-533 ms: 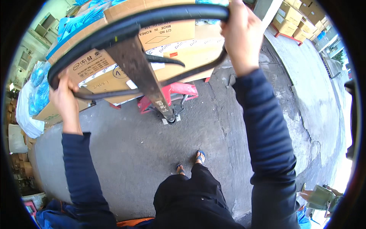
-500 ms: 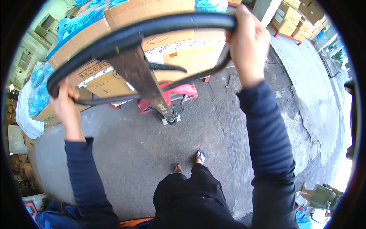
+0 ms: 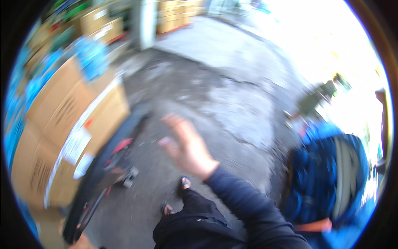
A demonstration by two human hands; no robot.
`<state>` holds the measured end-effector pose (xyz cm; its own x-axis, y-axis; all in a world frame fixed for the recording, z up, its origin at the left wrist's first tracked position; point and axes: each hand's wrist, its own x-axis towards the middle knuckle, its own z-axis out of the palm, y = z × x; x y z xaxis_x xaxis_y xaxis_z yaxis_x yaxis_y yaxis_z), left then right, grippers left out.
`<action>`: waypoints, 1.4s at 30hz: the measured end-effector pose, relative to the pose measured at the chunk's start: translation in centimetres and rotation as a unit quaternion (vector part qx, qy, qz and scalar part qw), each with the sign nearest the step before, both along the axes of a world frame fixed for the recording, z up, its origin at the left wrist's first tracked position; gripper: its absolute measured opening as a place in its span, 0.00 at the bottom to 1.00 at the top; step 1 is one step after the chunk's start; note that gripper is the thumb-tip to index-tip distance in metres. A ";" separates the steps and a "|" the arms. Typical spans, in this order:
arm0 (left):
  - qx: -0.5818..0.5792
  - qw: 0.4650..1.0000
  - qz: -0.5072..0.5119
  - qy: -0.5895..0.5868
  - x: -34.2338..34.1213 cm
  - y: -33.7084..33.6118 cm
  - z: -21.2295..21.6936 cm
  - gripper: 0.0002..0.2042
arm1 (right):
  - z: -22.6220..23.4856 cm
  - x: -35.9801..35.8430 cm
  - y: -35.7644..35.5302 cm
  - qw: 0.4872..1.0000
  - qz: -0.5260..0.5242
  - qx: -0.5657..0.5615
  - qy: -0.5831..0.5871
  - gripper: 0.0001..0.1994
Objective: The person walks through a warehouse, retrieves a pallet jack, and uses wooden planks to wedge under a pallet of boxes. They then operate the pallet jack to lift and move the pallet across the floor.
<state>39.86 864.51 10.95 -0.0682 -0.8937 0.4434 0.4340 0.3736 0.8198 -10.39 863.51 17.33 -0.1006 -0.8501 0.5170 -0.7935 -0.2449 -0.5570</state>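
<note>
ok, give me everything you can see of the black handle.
The black handle is a thick, gently curved bar, rubbery-looking and blurred here, with a thinner dark bar beside its lower part. It slants from lower left up toward the picture's middle, overlapping the view of the cardboard boxes and the red metal base. The left hand grips its lower end, near the picture's bottom; the open right hand is clear of it.

the long, curved, plain black handle (image 3: 101,162) sits lower left, by a metal cart (image 3: 121,146) with bright red bits. the brown, square cardboard box (image 3: 103,120) at the left has a white stripe, white papers and a red spot. upper left, a puffy plastic bag (image 3: 92,56) is bright blue. the long cloth sleeve (image 3: 248,203), lower middle, is dark blue.
</note>
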 end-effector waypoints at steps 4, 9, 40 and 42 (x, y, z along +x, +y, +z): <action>-0.021 0.959 0.109 -0.260 -10.3 -11.8 -4.7 0.44 | -10.8 -0.9 11.2 0.965 -0.038 0.247 -0.076 0.16; -0.085 0.924 -0.010 -0.374 -28.5 -11.9 -5.5 0.37 | -20.5 -3.6 36.6 0.755 -0.256 0.535 -0.281 0.21; -0.191 0.462 -0.779 -0.378 -64.5 48.0 -6.0 0.11 | 31.4 -9.5 113.6 0.376 -0.622 -0.677 -0.117 0.18; -0.288 0.403 -0.759 -0.424 -63.3 46.8 -8.8 0.11 | 32.2 -6.3 113.3 0.328 -0.723 -0.602 -0.087 0.23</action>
